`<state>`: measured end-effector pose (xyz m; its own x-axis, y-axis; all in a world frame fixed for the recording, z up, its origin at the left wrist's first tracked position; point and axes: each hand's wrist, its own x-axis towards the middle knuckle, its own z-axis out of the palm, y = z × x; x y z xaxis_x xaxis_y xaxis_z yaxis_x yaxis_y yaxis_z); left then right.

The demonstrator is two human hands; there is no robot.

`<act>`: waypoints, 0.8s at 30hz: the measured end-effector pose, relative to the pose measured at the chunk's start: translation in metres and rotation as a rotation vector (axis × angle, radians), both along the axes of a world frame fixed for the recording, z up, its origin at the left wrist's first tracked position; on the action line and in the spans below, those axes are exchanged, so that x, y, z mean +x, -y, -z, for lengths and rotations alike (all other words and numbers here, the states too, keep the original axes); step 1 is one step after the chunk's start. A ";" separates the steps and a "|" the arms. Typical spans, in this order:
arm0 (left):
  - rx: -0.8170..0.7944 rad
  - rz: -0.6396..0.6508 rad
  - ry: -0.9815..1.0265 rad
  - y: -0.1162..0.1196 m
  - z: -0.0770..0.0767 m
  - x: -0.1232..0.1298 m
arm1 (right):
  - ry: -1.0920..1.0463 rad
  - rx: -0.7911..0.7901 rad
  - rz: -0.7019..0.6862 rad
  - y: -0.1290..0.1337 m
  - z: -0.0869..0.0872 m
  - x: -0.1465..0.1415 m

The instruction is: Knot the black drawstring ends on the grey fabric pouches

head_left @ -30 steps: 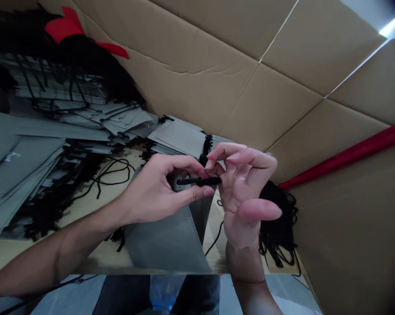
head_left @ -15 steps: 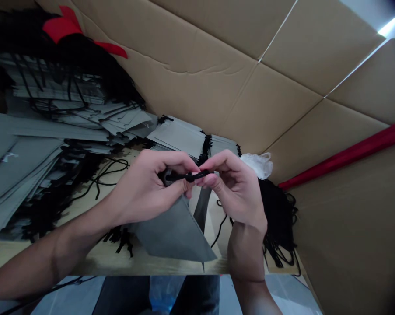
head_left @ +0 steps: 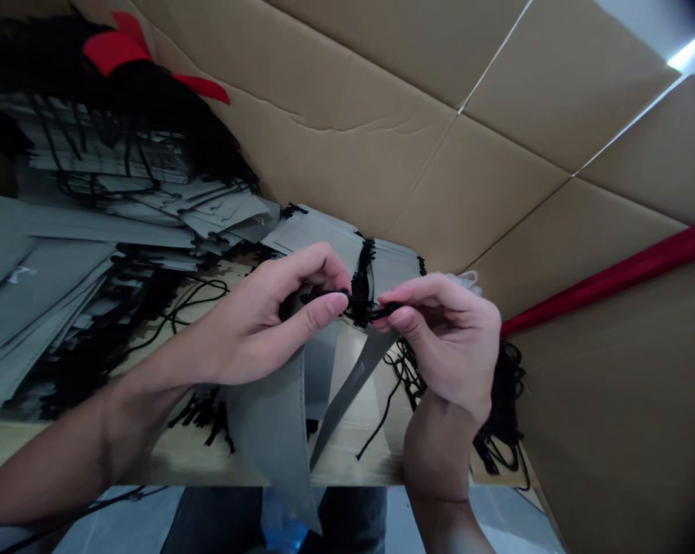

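A black cord [head_left: 386, 310] runs between my two hands at the middle of the view. My left hand [head_left: 266, 327] pinches one part of it between thumb and fingers. The other part is pinched in the fingertips of my right hand [head_left: 448, 342]. Below my left hand hangs a grey stitched fabric piece [head_left: 266, 415], its lower corner past the table edge. A second grey flap [head_left: 352, 385] slants down from near my right fingertips. How the cord joins the fabric is hidden by my fingers.
Stacked grey pieces with black cord ends [head_left: 52, 285] fill the left of the wooden table [head_left: 364, 462]. More grey stacks [head_left: 312, 231] lie behind my hands. A heap of black cords [head_left: 500, 431] is at the right, beside the cardboard wall [head_left: 601, 385].
My hands have moved apart, the right one to the right, with more cord showing between them. The grey fabric has swung, its corner now hanging lower and the flaps further apart.
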<state>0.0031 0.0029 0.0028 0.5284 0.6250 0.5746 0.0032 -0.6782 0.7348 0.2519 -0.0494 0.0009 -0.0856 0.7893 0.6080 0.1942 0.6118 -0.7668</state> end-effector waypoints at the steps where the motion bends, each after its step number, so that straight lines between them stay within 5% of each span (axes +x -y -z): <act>1: -0.003 -0.009 0.032 0.000 0.001 0.001 | 0.002 0.016 0.009 0.002 0.000 -0.001; 10: -0.123 0.022 0.148 0.003 0.006 0.001 | 0.057 0.040 0.063 0.007 0.003 -0.008; 24: 0.016 0.023 0.130 0.002 0.003 0.002 | 0.111 0.085 0.083 0.006 0.000 -0.009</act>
